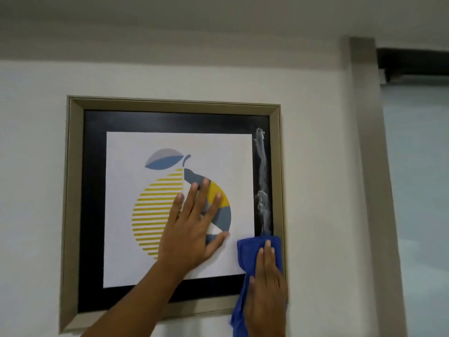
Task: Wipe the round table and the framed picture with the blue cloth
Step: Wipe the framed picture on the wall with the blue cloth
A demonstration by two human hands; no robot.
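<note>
Left hand (194, 229), fingers spread, steadies the beige-framed fruit picture (73, 190); right hand (266, 285), flat on the blue cloth (247, 259), should sweep upward through the white streak (263, 181).

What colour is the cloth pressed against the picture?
Blue; the folded blue cloth under the right hand shows in the head view.

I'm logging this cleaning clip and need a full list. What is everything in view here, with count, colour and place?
framed picture: one, beige-grey frame, black mat, white print of a yellow, blue and grey fruit; hangs on the wall, centre.
white smear: one, whitish streak; runs down the black mat on the right side, above the cloth.
blue cloth: one, blue; pressed on the picture's lower right corner, hanging below the frame.
wall: one, white; behind the picture.
pillar: one, grey-beige; right of the picture.
left hand: one; flat, fingers spread, on the print.
right hand: one; flat on the cloth.
</note>
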